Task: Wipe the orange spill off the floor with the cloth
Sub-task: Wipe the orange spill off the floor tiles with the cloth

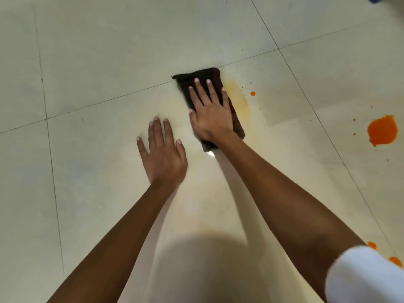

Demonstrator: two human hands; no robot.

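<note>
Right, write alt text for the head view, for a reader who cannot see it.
A person's right hand presses a dark cloth flat on a tiled floor, beside a faint orange smear. The left hand rests flat nearby; a bright orange spill lies to the right.

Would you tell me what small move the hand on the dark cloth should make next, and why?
Probably slide the dark folded cloth rightward under the flat right hand: a faint yellowish smear borders its right edge, with a small orange drop just beyond.
</note>
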